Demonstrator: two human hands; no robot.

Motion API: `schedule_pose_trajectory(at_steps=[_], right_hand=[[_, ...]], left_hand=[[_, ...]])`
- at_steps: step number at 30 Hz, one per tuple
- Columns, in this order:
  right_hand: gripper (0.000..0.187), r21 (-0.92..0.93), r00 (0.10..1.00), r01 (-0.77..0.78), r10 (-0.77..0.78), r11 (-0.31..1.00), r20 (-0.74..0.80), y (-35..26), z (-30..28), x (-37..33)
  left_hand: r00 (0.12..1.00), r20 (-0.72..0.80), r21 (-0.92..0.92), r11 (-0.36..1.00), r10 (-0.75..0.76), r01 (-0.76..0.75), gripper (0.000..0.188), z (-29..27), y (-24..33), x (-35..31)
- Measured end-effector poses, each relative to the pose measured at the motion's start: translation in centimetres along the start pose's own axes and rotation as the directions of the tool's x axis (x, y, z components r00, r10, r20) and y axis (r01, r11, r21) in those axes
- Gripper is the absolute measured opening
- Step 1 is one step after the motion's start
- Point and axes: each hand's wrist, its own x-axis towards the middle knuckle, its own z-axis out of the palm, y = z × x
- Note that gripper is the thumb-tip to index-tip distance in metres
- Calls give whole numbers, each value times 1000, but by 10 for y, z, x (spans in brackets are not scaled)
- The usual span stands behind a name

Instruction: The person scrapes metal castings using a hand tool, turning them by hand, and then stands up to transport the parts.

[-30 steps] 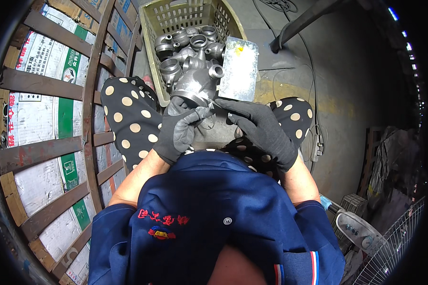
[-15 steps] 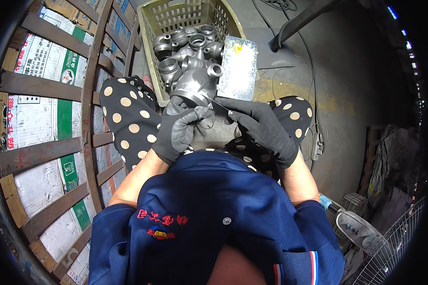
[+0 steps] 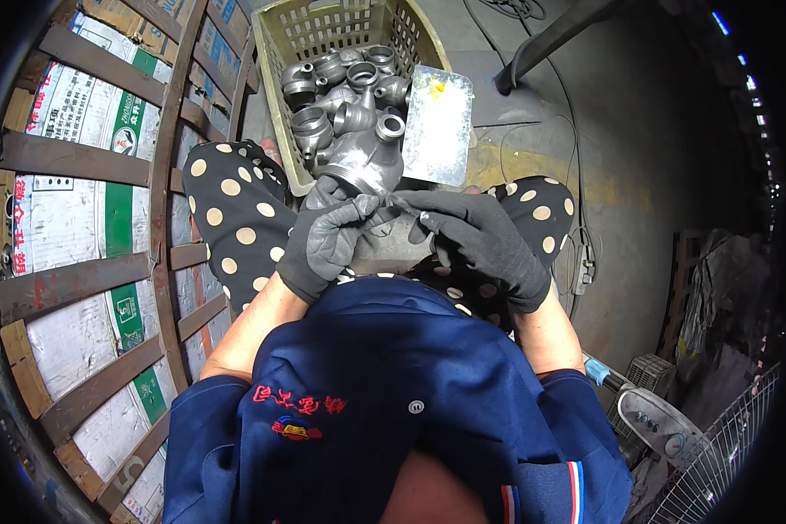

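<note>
My left hand (image 3: 330, 234), in a dark grey glove, is closed round the lower side of a silvery metal pipe fitting (image 3: 365, 157). The fitting has a threaded collar toward me and a round, narrower opening at its upper right. My right hand (image 3: 485, 231), gloved too, has its thumb bent in and its forefinger reaching to the collar, almost touching my left fingertips. The thin metal tool seen in it before is now mostly hidden between the fingers. Beyond the fitting, a yellowish plastic crate (image 3: 439, 44) holds several similar fittings (image 3: 310, 127).
A whitish translucent box (image 3: 438, 127) rests at the crate's right side. Cartons behind a rusty metal rack (image 3: 159, 201) line the left. Black cables (image 3: 572, 131) run over the floor at right, near a dark slanted post (image 3: 559, 39). A wire fan guard (image 3: 725, 454) stands lower right.
The fitting has turned slightly, so its narrow opening sits a little higher and farther left. My right fingertips have moved left and down toward my left hand, covering the thin tool.
</note>
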Motion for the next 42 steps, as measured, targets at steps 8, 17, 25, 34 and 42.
schedule_pose_trajectory(at_steps=[8, 17, 25, 34, 42], right_hand=[[38, 2, 987, 155, -154, 988, -37, 20, 6, 3], [54, 107, 992, 64, -52, 992, -112, -10, 17, 11], [49, 52, 1000, 17, -17, 999, 9, 23, 23, 6], [37, 329, 933, -52, 163, 943, -320, 34, 6, -10], [58, -78, 799, 133, -154, 988, -582, 31, 27, 17]], left_hand=[[996, 5, -110, 990, -87, 87, 27, 2, 3, -2], [991, 46, -95, 987, -124, 128, 37, -6, -2, 1], [988, 24, -88, 984, -152, 154, 33, -12, -1, -2], [995, 64, 90, 993, -78, 72, 47, 8, 10, -1], [999, 13, 72, 997, -43, 42, 49, 6, -9, 2]])
